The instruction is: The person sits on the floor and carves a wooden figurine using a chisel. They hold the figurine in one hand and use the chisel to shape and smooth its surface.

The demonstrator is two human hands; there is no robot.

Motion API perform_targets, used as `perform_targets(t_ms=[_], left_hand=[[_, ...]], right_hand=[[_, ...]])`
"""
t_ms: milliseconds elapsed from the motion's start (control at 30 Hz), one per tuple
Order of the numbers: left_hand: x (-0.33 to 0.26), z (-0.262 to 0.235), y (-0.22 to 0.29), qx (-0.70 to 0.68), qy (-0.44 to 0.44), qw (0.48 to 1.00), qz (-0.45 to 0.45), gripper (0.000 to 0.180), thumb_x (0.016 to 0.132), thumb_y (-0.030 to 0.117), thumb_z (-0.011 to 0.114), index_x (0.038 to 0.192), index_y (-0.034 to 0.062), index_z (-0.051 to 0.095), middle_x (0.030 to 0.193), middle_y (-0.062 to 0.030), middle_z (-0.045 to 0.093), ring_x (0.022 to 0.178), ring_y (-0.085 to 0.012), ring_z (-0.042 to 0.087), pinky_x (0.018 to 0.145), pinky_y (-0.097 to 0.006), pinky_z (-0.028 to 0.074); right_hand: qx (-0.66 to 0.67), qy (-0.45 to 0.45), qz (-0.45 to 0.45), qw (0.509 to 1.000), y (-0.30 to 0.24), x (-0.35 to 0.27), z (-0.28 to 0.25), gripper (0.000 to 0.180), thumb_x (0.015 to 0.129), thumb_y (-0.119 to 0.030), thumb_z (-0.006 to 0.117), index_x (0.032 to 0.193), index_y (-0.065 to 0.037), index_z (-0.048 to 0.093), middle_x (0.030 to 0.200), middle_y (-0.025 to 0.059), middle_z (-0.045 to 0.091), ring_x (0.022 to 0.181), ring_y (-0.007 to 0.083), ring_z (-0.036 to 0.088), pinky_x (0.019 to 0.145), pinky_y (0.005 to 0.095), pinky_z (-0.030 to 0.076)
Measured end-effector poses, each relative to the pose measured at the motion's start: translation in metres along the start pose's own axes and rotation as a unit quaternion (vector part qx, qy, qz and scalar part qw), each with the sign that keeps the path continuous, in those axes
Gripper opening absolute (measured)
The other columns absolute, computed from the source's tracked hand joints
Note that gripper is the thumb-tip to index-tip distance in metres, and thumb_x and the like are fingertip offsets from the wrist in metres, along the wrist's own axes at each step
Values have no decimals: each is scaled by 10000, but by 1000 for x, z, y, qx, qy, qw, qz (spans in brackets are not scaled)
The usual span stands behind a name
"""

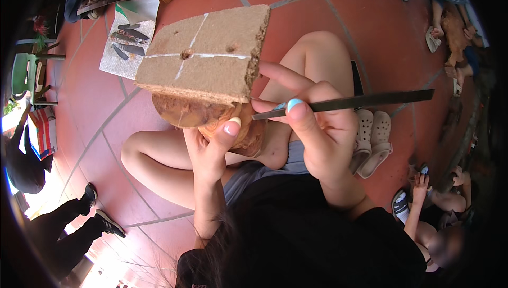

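My left hand [211, 148] is closed around a rounded, brown carved wood piece [182, 111], thumb pressed on its side. A flat, tan particle board [217, 34] sits against the top of that piece, marked with a white painted cross and a few holes. My right hand [323, 129] pinches a long, flat, dark metal blade [378, 99] between thumb and fingers. The blade's inner end meets the carved wood beside my left thumb; whether it cuts in, I cannot tell. Some right fingers reach behind the board's right edge.
A pale sheet [143, 10] with several dark blades [128, 51] lies on the red tiled floor [143, 182], far left. Beige clogs [373, 140] stand right of my crossed legs. Other people sit at the right; a person in black shoes [109, 223] stands lower left.
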State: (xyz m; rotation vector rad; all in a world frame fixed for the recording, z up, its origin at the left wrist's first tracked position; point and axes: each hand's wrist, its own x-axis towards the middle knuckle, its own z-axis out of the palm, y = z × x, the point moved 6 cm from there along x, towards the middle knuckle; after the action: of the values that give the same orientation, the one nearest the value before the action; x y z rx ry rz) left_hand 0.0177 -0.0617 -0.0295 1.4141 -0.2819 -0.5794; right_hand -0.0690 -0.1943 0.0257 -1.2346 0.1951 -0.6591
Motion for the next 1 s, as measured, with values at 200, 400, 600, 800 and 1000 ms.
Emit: perform_targets(t_ms=[200,400,600,800,1000], left_hand=[[-6,-7,-4,-30,-56,997,-49,843,679,461,720,1253,-75,413,1111,-241,567,1029,-315,590,943,-408,461],[-13,-16,-18,-50,-78,993,-75,900,668,497,700,1293,-68,383,1139,-261,548,1070,-328,570,958,-417,447],[-15,-21,-22,-53,-81,992,-80,936,658,544,651,1309,-68,373,1144,-268,545,1072,-332,564,972,-414,431],[-8,-9,-11,-152,-45,987,-21,748,705,323,728,1281,-58,443,1184,-186,574,1134,-285,552,994,-401,421],[-2,-5,-4,-122,-41,992,7,613,732,166,725,1249,-49,475,1134,-150,599,1055,-238,590,933,-354,461]], right_hand=[[-8,-15,10,1000,2,-2,0,210,960,-124,498,880,68,467,1188,378,518,899,271,669,791,371,572],[16,-8,2,1000,2,-4,0,154,942,-72,520,895,73,495,1179,322,554,928,242,651,795,318,547],[53,-20,16,998,1,-5,2,116,927,-14,532,910,100,517,1186,289,558,1007,253,625,860,340,526],[-18,-31,-3,999,-1,-5,5,144,930,-80,549,908,62,531,1153,310,566,967,280,643,849,381,544],[-9,-8,14,1000,1,-7,1,72,885,-9,615,903,58,594,1161,254,588,1001,233,624,888,347,516]])
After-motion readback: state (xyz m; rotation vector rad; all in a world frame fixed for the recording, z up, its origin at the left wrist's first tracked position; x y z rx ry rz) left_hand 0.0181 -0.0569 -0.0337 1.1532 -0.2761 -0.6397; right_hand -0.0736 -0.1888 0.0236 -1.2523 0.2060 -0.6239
